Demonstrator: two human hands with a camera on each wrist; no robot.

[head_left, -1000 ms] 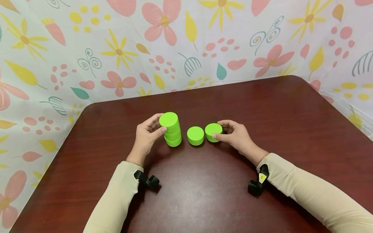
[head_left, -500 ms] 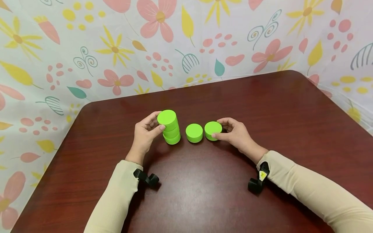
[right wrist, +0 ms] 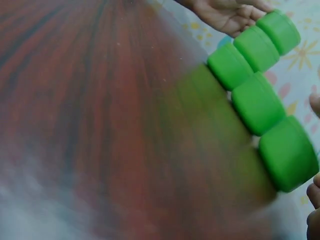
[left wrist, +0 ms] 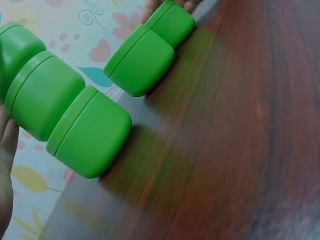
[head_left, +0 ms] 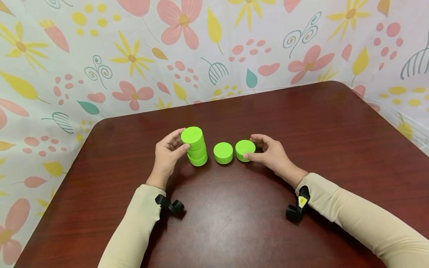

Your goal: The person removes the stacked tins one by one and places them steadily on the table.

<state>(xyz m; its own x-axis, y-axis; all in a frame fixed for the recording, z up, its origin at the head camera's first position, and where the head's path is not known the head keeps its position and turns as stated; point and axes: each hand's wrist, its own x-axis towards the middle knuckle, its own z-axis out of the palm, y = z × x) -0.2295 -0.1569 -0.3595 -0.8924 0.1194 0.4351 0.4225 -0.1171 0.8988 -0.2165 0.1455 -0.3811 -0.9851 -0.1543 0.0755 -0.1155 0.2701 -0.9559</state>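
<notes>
We see the stack of three bright green, smooth, squat round pucks [head_left: 196, 149] standing a little left of the table's centre, with our left hand [head_left: 169, 154] at its nine o'clock, thumb and fingertips curled round and gripping the top puck. The stack is not plumb: the top puck sits shifted toward ten o'clock over the two below. A sideways squeeze or a nudge from this hand could slide the top puck off or topple the column, since the matte faces look slick and nothing keys them together.

At three o'clock of the stack lies a single green puck [head_left: 223, 152] flat on the table, apart from both neighbours. Further toward three o'clock, our right hand [head_left: 270, 154] pinches another green puck [head_left: 245, 150] between thumb and curled fingers; from the head view we cannot tell whether it rests on the table or is just lifted. A loose pinch on its rounded rim could let it slip and roll into the free puck.

Everything rests on the glossy dark red wood-grain table [head_left: 301, 123] with rounded corners, backed by a thin floral sheet [head_left: 100, 56].
</notes>
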